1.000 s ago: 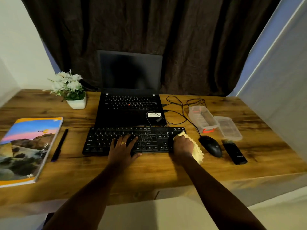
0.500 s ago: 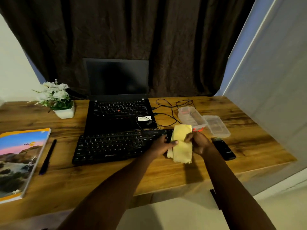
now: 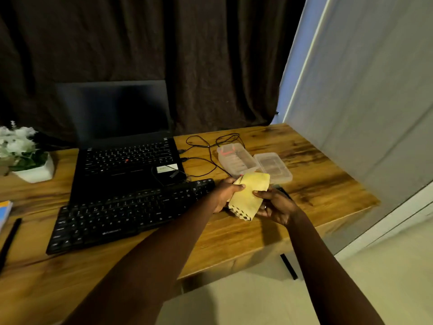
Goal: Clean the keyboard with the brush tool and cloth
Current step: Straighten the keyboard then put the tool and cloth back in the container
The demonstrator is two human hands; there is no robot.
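A black keyboard (image 3: 131, 213) lies on the wooden desk (image 3: 234, 242) in front of an open black laptop (image 3: 126, 160). Just right of the keyboard's right end, both hands hold a folded yellow cloth (image 3: 249, 195) above the desk. My left hand (image 3: 225, 193) grips its left edge with the thumb on top. My right hand (image 3: 275, 205) pinches its right side. No brush tool is recognisable; the mouse is hidden behind the cloth and hands.
A clear plastic box (image 3: 236, 158) and its lid (image 3: 273, 167) sit beyond the hands, with black cables (image 3: 206, 148) beside them. A white flower pot (image 3: 25, 158) stands at far left. A black pen (image 3: 10, 238) lies near the left edge. A grey wall is at right.
My left hand left the keyboard keys and joined the right hand on the cloth. The cloth was lifted off the keyboard's right end and is now folded smaller between both hands.
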